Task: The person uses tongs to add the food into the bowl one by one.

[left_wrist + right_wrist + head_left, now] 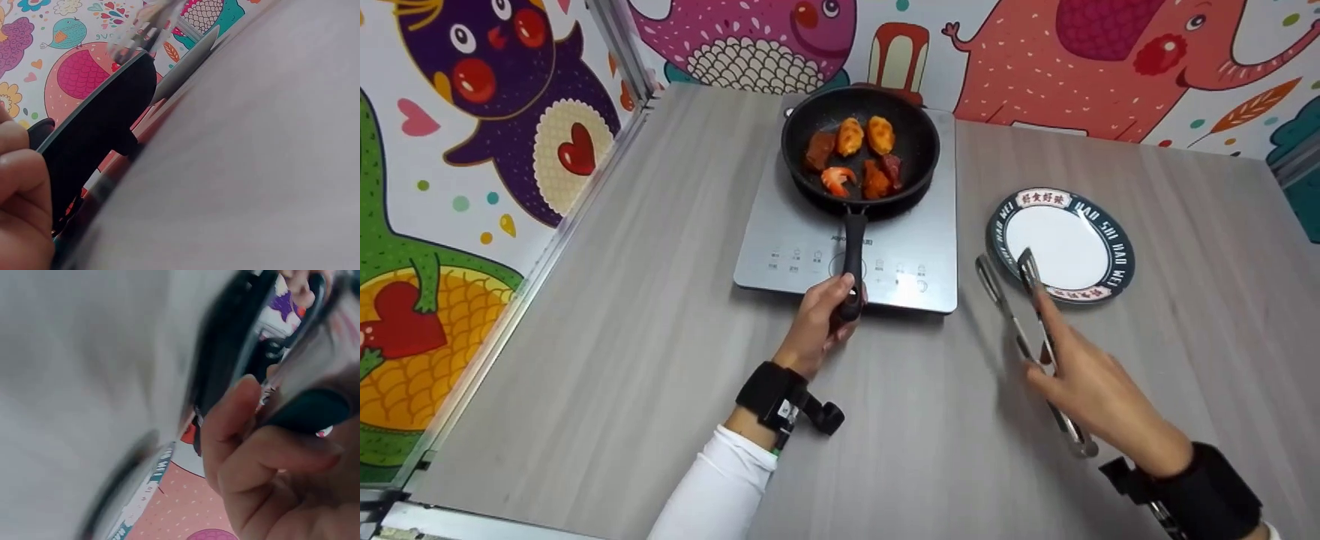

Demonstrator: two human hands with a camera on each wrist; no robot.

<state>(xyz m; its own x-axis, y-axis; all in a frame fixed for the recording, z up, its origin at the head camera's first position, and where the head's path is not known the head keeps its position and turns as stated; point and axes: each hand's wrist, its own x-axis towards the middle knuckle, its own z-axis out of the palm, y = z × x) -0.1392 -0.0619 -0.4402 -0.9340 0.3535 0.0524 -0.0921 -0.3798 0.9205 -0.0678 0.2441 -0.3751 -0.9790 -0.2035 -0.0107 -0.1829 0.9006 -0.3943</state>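
My left hand (816,319) grips the handle (853,247) of a black frying pan (913,131). Inside the pan lie two golden oval pieces (850,136), a brown chunk (820,150), an orange shrimp (838,181) and reddish-brown pieces (875,180). The pan sits over a silver induction cooktop (765,262). On the right, my right hand (1099,386) holds metal tongs (997,289), their tips spread apart with nothing between them. One tip overlaps the near left rim of a white plate (1065,240) with a dark lettered border. Curled fingers (236,410) show close up in the right wrist view.
Cooktop and plate share a grey wood-grain table (607,337). Cartoon-printed panels (1035,60) stand along its back and left sides, with a metal edge strip (532,285) on the left.
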